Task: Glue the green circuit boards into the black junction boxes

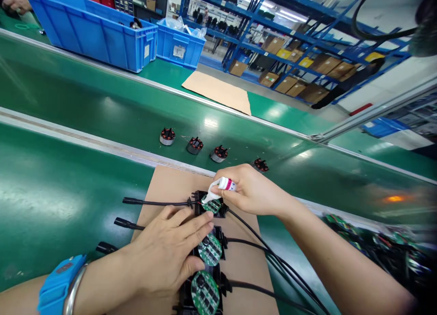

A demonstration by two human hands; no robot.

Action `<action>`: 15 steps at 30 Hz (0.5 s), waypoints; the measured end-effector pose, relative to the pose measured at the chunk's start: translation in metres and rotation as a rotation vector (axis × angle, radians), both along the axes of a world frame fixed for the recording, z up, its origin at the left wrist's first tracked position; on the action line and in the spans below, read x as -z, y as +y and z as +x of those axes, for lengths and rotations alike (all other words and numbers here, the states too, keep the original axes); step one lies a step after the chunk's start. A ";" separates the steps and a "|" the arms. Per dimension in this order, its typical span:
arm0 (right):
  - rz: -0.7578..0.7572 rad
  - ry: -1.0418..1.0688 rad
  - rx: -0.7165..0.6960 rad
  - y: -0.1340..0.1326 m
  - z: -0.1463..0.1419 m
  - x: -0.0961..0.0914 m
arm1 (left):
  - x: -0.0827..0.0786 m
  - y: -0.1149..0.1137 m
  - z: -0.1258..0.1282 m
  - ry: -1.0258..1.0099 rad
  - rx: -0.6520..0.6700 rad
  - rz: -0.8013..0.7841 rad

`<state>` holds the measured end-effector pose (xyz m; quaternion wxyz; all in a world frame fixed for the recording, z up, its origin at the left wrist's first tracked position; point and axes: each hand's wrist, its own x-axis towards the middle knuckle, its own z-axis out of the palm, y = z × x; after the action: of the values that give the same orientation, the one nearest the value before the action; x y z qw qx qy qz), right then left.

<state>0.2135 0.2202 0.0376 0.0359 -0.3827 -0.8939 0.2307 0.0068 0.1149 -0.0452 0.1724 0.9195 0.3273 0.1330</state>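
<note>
- Right hand [251, 190]: grip closed round a small white bottle [227, 184] with a pink band, nozzle angled down-left.
- Nozzle tip is at the left part of the far board [212, 206]; can't tell if it's touching.
- Left hand [167, 244]: grip loose, palm down, fingers spread, nothing clasped. Fingertips at the far board's near edge, thumb beside the middle board [210, 250].
- Near board [205, 293] completes the row; all three round green PCBs sit at black housings, on a cardboard sheet [247, 265] on the green bench [68, 178].
- Black cables [251, 244] run off to the right.
- Four copper-wound stators [167, 137] stand in a spaced row beyond the cardboard.
</note>
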 end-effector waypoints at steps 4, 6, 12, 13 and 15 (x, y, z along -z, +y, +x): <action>-0.019 -0.013 -0.017 -0.001 0.005 -0.003 | 0.004 -0.001 0.001 -0.009 -0.003 0.018; -0.021 -0.006 -0.034 -0.002 0.007 -0.003 | 0.004 -0.001 0.002 -0.012 -0.001 0.022; 0.004 0.000 -0.071 -0.006 0.012 -0.005 | 0.003 0.000 0.002 0.032 0.006 -0.004; 0.004 0.001 -0.075 -0.007 0.013 -0.005 | 0.003 0.000 0.001 0.034 0.007 -0.008; 0.004 0.003 -0.085 -0.008 0.014 -0.006 | 0.003 -0.001 0.001 0.035 0.004 -0.010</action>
<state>0.2277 0.2122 0.0440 0.0281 -0.3439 -0.9097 0.2308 0.0078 0.1141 -0.0479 0.1713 0.9216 0.3290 0.1148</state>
